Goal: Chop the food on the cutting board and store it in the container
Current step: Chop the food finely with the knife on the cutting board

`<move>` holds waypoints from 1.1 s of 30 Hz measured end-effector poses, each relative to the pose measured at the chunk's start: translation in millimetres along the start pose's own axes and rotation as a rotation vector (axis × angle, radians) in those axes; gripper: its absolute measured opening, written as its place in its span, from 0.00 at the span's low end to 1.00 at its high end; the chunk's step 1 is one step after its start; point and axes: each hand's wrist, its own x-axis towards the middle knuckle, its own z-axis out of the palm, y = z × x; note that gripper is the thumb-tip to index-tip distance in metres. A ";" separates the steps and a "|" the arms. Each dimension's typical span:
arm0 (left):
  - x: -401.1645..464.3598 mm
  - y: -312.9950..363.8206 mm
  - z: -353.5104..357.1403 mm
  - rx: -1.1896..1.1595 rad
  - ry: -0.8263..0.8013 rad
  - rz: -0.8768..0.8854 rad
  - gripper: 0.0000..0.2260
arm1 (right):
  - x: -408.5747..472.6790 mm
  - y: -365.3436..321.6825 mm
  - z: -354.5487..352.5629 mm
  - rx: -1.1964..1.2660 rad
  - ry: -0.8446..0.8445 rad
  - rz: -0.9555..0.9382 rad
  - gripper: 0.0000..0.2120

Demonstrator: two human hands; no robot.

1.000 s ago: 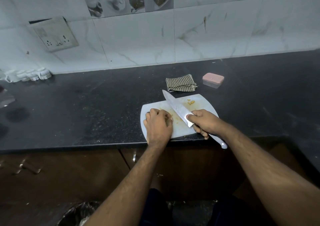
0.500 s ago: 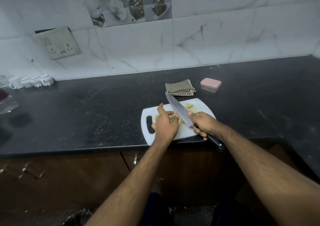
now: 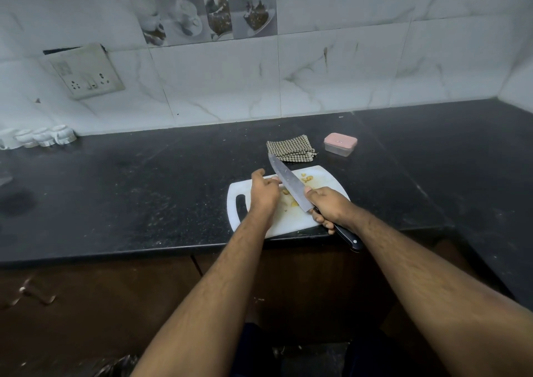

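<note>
White cutting board (image 3: 317,218) sits at front edge of black desk (image 3: 144,203). Right hand (image 3: 328,207), grip closed round black handle of knife (image 3: 288,186); blade angled up-left over board, tip toward checked cloth (image 3: 290,151). Left hand (image 3: 264,193) over board's left part, just beside blade, fingers extended, grip loose, holding nothing that shows. Yellowish food bits (image 3: 305,178) lie on board both sides of blade, some near left fingers. Container (image 3: 339,145) w/ pink lid on, behind board, right of cloth, apart from both.
</note>
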 end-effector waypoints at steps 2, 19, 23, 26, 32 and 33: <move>-0.2 4.2 -2.2 0.059 -0.014 0.015 0.24 | 0.8 0.4 0.2 -0.007 0.004 -0.005 0.23; 17.3 2.8 -0.2 -0.116 -0.089 -0.034 0.30 | 3.9 2.3 -0.7 0.033 0.002 0.015 0.22; 12.1 8.1 2.1 -0.317 -0.084 -0.158 0.25 | 3.3 1.6 -0.1 0.030 0.012 0.009 0.22; 3.4 8.9 -4.3 -0.386 -0.129 -0.222 0.28 | 3.0 1.7 0.3 0.015 0.015 0.011 0.22; 4.9 1.5 -19.3 -0.245 -0.182 -0.216 0.36 | 3.9 2.1 0.6 0.007 0.026 0.032 0.22; 4.6 0.4 -22.2 -0.212 -0.176 -0.192 0.34 | 4.2 2.0 0.6 0.007 0.028 0.033 0.22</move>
